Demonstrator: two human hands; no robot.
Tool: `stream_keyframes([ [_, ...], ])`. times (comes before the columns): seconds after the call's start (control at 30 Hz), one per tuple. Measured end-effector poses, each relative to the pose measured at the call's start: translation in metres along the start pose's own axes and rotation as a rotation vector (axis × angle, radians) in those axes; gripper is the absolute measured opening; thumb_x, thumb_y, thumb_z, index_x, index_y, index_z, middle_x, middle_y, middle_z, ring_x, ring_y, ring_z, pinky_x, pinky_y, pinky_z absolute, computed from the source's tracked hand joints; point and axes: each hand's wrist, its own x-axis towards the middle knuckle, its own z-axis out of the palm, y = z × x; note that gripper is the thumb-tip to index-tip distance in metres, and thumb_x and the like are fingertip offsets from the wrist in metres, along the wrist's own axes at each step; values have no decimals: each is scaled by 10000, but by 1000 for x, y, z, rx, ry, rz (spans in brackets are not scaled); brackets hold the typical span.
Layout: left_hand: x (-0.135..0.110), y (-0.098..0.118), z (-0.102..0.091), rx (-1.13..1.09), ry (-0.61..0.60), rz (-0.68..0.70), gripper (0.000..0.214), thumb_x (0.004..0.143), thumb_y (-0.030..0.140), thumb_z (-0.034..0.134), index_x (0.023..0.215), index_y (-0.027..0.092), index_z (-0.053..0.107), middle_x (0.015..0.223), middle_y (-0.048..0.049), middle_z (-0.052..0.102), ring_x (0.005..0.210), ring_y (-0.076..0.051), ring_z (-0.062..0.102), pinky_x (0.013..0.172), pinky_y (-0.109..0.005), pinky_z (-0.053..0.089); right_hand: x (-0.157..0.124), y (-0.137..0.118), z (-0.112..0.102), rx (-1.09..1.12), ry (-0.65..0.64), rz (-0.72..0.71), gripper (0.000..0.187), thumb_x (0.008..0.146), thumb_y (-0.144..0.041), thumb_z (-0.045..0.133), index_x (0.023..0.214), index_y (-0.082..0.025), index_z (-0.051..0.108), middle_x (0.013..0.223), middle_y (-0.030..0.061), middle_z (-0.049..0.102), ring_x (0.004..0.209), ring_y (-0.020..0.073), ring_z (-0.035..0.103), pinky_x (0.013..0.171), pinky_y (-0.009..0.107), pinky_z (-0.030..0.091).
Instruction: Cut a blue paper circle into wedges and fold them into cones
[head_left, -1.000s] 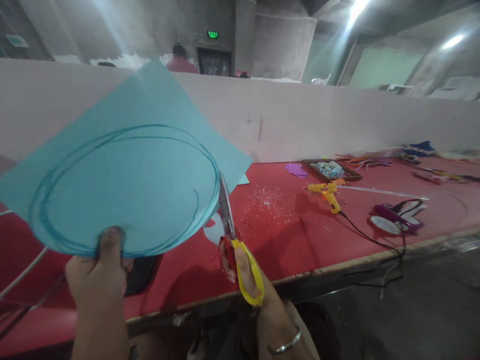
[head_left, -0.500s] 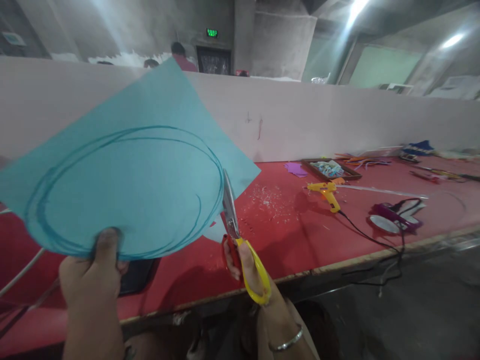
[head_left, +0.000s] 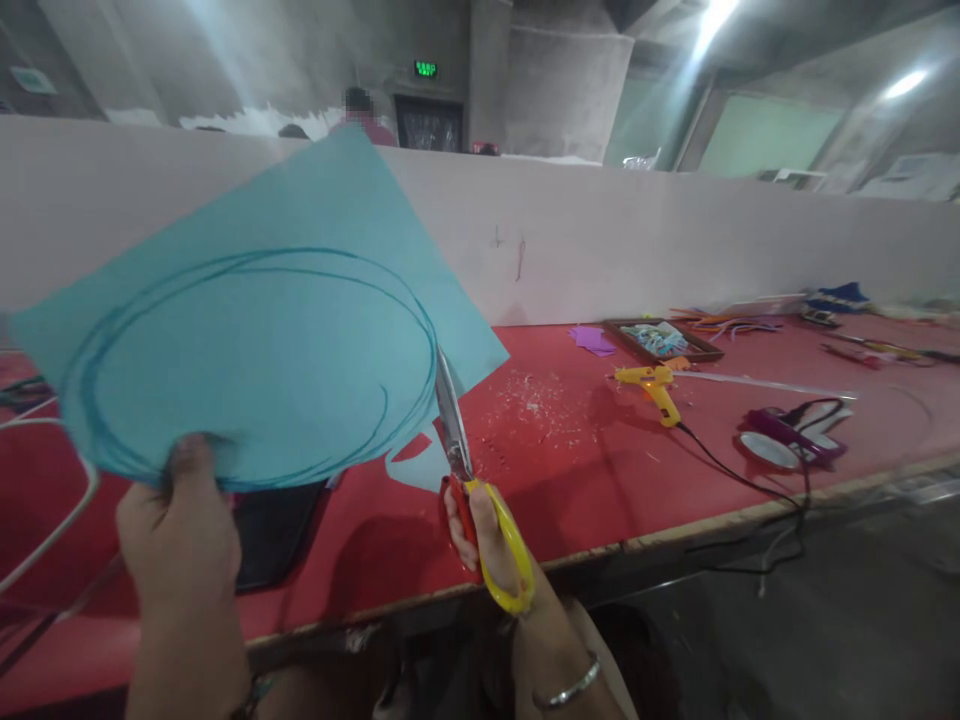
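A sheet of light-blue paper with a large oval drawn on it in darker blue is held up over the table. My left hand pinches its lower edge, thumb on top. My right hand grips scissors with one yellow and one red handle. Their blades point up and meet the paper at the right side of the drawn oval, where its edge is cut. Below, a curved blue paper offcut lies on the table. A dark flat object is partly hidden under the sheet.
On the red table lie a yellow glue gun, a purple device with a cord, purple paper and a tray of small pieces. White scraps are scattered mid-table. A pale partition stands behind; a person is beyond it.
The paper has shifted slightly left and its lower edge has risen, showing more of the offcut and the dark object. The scissors have moved slightly left with it.
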Motion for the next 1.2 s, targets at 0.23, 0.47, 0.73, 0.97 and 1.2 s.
stream_keyframes([
  [0.23, 0, 1, 9, -162, -366, -446, 489, 444, 493, 753, 769, 154, 619, 870, -94, 701, 828, -245, 640, 779, -389, 547, 12, 1, 0, 142, 15, 49, 536, 754, -717, 375, 720, -192, 473, 478, -75, 363, 337, 39, 235, 320, 184, 217],
  [0.47, 45, -60, -54, 518, -1102, -50, 739, 528, 649, 648, 1146, 250, 578, 1329, -38, 519, 1278, -268, 393, 1093, -413, 238, 16, -5, -8, 251, 2, 117, 574, 728, -754, 340, 685, -190, 436, 460, -80, 378, 310, 29, 230, 295, 165, 220],
  [0.73, 65, -102, -84, 748, -1088, 53, 986, 551, 718, 510, 1332, 129, 383, 1464, -145, 284, 1359, -282, 215, 1061, -417, 269, 12, -14, -10, 332, -35, 179, 599, 594, -777, 487, 644, -182, 443, 427, -89, 390, 292, 23, 257, 285, 156, 240],
  [0.97, 63, -103, -84, 780, -1079, 189, 863, 603, 644, 529, 1302, 148, 430, 1435, -135, 345, 1365, -272, 190, 1075, -441, 214, 9, -16, -7, 347, -29, 186, 629, 542, -795, 521, 650, -182, 430, 434, -96, 387, 297, 18, 251, 282, 146, 226],
  [1.2, 64, -110, -86, 779, -1065, 225, 868, 612, 671, 508, 1296, 139, 446, 1437, -134, 338, 1365, -271, 191, 1074, -441, 217, 14, -6, -15, 337, -61, 146, 555, 677, -742, 451, 664, -188, 435, 477, -78, 406, 310, 27, 248, 294, 162, 219],
])
